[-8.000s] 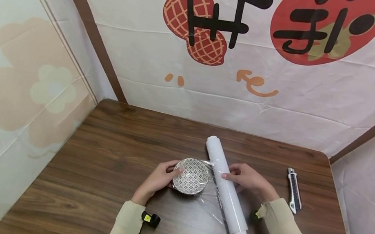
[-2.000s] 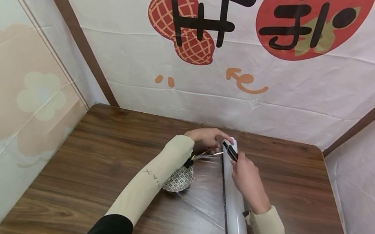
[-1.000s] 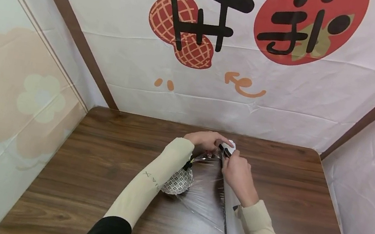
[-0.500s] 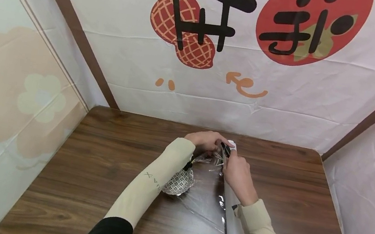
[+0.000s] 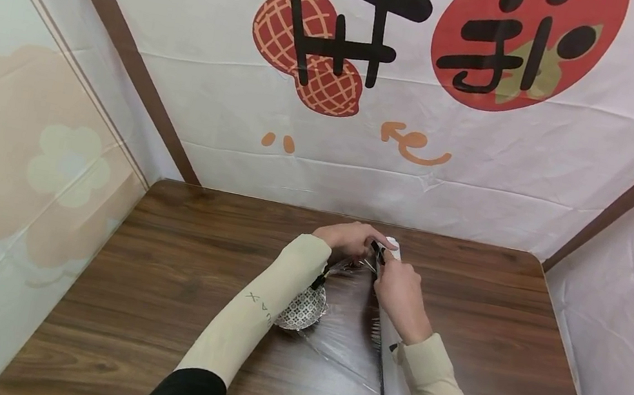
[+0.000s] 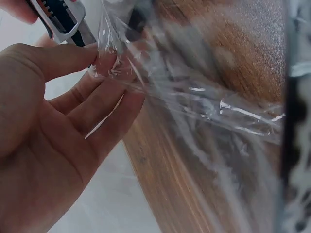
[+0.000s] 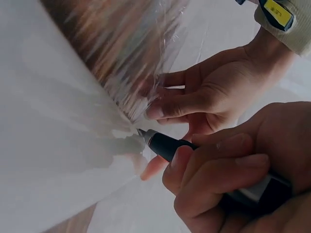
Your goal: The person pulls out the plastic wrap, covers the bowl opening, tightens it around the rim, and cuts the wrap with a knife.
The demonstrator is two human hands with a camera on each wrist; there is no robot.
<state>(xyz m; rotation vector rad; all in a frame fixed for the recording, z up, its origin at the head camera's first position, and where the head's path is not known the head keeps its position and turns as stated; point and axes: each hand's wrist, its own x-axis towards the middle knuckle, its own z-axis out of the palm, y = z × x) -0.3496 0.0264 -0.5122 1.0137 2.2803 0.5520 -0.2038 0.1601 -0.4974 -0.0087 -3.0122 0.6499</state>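
My right hand [image 5: 403,299] grips a utility knife [image 7: 167,145]; its blade tip touches the cling film by the far end of the white cling film roll [image 5: 396,378]. My left hand [image 5: 348,236] pinches a gathered corner of the clear cling film [image 6: 209,109] between thumb and fingers, close to the blade, with its index finger reaching over the roll's end. Stretched from the roll, the film runs left to a patterned bowl [image 5: 304,311], bottom or lid facing up, I cannot tell which. My left sleeve hides part of the bowl.
The brown wooden table [image 5: 178,314] lies under everything. A printed white cloth wall [image 5: 320,180] stands close behind the table's far edge, and more cloth hangs at both sides.
My left hand has gone from the bowl to the far end of the film. My right hand has taken up the knife from the table's right side and shifted slightly along the roll.
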